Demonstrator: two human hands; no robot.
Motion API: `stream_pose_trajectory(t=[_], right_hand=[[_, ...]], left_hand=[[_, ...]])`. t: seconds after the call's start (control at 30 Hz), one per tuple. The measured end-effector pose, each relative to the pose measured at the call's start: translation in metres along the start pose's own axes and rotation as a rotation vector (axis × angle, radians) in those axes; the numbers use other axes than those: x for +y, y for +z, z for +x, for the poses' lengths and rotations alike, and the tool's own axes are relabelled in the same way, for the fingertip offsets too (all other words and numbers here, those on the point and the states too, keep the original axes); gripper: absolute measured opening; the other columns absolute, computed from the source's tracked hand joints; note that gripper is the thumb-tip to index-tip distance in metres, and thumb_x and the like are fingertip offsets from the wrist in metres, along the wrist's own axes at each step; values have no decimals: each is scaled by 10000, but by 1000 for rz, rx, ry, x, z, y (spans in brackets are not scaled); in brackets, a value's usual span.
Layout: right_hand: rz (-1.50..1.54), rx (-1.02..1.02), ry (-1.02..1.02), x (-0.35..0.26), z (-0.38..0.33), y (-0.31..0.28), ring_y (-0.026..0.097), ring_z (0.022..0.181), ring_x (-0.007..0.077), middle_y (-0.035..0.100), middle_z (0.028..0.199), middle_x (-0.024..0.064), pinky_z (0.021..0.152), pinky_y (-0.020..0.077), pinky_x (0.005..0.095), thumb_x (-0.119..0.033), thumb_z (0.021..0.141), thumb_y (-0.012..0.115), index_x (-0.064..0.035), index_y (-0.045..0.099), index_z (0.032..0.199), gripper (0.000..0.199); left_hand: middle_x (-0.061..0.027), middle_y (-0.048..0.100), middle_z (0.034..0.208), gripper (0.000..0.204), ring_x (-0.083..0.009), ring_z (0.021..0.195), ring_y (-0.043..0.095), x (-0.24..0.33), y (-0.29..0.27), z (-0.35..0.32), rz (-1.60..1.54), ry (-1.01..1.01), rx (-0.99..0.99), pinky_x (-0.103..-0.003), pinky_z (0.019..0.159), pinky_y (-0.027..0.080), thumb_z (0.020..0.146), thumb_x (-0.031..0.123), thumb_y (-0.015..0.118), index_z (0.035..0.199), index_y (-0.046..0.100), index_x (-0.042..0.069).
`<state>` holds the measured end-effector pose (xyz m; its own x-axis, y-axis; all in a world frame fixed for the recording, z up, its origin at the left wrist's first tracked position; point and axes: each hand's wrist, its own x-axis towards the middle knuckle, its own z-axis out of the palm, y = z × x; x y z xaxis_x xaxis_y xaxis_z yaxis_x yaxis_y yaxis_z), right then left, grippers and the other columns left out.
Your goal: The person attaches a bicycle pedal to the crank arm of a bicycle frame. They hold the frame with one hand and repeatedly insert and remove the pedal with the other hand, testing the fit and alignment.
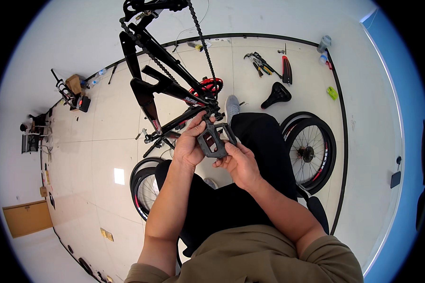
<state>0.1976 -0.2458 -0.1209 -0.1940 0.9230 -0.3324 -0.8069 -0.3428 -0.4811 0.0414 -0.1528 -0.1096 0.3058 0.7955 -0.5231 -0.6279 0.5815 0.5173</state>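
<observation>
In front of my lap, a dark grey bicycle pedal [216, 152] is held between both hands. My left hand [189, 145] is closed around its left side, fingers up near the axle end. Thumb and fingers of my right hand [241, 164] pinch the near right part. A second dark frame [230, 134] shows against the pedal's right side; whether it is another pedal I cannot tell. Just beyond my hands stands the black bicycle frame [148, 101], with its red chainring [207, 87] and a hanging chain [200, 35].
Bicycle wheels lie on both sides, one at right [309, 153], one at left [144, 191]. A black saddle [276, 95], hand tools [259, 63] and a black-red fender-like part [286, 70] lie ahead right. Bottles [324, 45] stand by the wall. My shoe [232, 106] is near the chainring.
</observation>
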Motion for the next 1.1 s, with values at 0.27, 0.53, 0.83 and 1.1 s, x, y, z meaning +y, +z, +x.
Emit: stream_pose_trajectory(t=[0.27, 0.53, 0.83, 1.1], right_hand=[[-93, 22, -66, 3, 4, -4, 659, 766, 153, 682, 988, 72, 744, 580, 324, -172, 1010, 591, -4, 632, 1142, 218], [-134, 33, -70, 5, 3, -2, 663, 754, 151, 678, 987, 78, 739, 587, 313, -158, 1005, 602, 6, 635, 1163, 230], [22, -17, 9, -1, 3, -4, 660, 792, 188, 681, 1004, 91, 776, 574, 375, -203, 1016, 575, -2, 619, 1173, 258], [231, -108, 141, 1, 4, -11, 622, 797, 175, 669, 977, 75, 838, 539, 435, -261, 1033, 524, -13, 614, 1178, 301]], left_hand=[[-134, 687, 1092, 375, -211, 956, 660, 3, 12, -8, 260, 173, 25, -376, 871, 556, 970, 69, 567, 1339, 545, 9], [-134, 671, 1095, 400, -234, 980, 661, 4, 12, 0, 378, 205, 125, -378, 912, 551, 924, 12, 617, 1315, 542, -23], [-94, 638, 1156, 411, -196, 993, 631, 8, 9, 1, 183, 70, 120, -366, 858, 534, 935, 17, 610, 1339, 536, 15], [-68, 645, 1127, 363, -217, 997, 619, 2, 12, -4, -4, -24, 115, -434, 861, 518, 958, 48, 591, 1317, 575, 96]])
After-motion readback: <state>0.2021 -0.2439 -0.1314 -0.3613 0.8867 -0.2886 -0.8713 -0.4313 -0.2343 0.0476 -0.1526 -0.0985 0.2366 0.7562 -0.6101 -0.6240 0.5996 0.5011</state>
